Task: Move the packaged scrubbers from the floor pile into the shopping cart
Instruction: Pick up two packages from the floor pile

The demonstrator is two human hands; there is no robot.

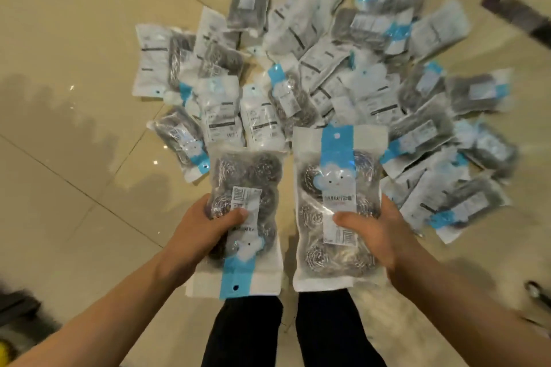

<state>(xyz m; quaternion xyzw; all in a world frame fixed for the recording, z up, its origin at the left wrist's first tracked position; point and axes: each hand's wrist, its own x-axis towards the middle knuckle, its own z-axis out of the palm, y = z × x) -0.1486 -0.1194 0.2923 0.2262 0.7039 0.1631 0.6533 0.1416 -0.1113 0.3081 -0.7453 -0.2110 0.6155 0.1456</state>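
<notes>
Two clear plastic packs of steel-wool scrubbers held up over floor, side by side, apart
Left pack, blue-and-white header toward person [244, 217]: left hand [205, 229] grip closed on its side, thumb across white label
Right pack, blue header away from person [337, 205]: right hand [375, 232] grip closed on its side, thumb on label
Beyond: loose pile of same scrubber packs [328, 68] spread on glossy beige tiled floor [74, 39]
Below packs: dark trouser legs [292, 334]

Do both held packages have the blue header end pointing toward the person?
No. The left hand's package has its blue end near the person; the right hand's package points away.
</notes>
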